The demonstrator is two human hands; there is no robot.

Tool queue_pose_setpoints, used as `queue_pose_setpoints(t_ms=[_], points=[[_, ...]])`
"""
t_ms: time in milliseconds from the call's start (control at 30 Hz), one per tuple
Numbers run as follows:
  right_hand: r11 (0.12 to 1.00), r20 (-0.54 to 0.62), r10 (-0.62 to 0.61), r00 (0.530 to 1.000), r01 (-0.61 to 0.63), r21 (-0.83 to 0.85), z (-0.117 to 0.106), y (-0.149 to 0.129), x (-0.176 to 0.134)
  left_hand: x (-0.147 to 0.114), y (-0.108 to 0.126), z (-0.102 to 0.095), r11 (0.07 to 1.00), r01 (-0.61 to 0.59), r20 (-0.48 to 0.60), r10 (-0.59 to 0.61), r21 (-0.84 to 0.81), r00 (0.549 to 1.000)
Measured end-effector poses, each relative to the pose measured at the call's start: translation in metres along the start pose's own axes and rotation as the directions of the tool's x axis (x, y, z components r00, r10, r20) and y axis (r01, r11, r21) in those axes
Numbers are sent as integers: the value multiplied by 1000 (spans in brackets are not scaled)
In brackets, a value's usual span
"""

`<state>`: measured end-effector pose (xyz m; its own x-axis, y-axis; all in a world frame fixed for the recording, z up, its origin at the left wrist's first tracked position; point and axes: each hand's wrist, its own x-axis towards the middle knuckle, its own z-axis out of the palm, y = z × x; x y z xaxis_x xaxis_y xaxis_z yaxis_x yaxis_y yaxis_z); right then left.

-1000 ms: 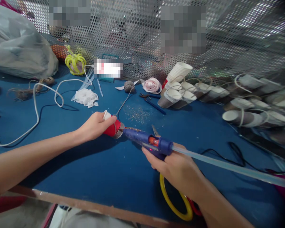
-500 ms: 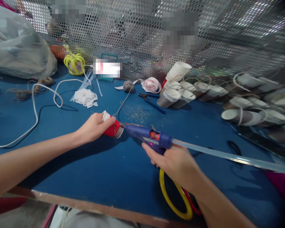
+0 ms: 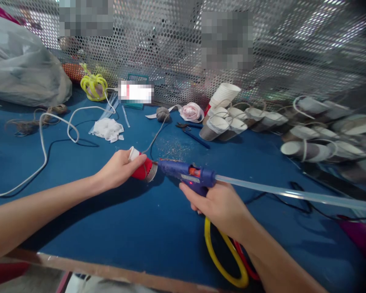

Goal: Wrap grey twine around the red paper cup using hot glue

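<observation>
My left hand (image 3: 117, 169) is wrapped round a red paper cup (image 3: 141, 169) with a white rim, held tilted on its side. Grey yarn circles the cup's base, and a strand runs from it back to a small grey yarn ball (image 3: 162, 114). In my right hand (image 3: 219, 207) is a blue glue gun (image 3: 184, 173), its nozzle at the yarn-wrapped end of the cup; whether it touches I cannot tell. A long clear glue stick (image 3: 280, 192) sticks out of the gun's back. A red light glows on its side.
Yellow-handled scissors (image 3: 208, 252) lie under my right wrist. Behind are pliers (image 3: 195, 136), a ribbon roll (image 3: 191, 112) and white scraps (image 3: 108, 129). Several wrapped cups (image 3: 215, 127) stand at the right, before a perforated metal screen (image 3: 171, 49). A white cable (image 3: 44, 142) crosses the left.
Both hands keep the same grips, with the nozzle still at the cup's base. The view has shifted slightly; a black cord shows more plainly at the right.
</observation>
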<state>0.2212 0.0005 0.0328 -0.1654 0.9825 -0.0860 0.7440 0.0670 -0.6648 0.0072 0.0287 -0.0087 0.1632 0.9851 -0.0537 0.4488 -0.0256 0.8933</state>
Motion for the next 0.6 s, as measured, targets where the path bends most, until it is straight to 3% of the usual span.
queue_pose_setpoints(t_ms=[600], points=[[999, 37, 42, 998, -42, 8, 0, -1, 0, 0, 1, 0, 1000, -2, -4, 2, 20, 1000]])
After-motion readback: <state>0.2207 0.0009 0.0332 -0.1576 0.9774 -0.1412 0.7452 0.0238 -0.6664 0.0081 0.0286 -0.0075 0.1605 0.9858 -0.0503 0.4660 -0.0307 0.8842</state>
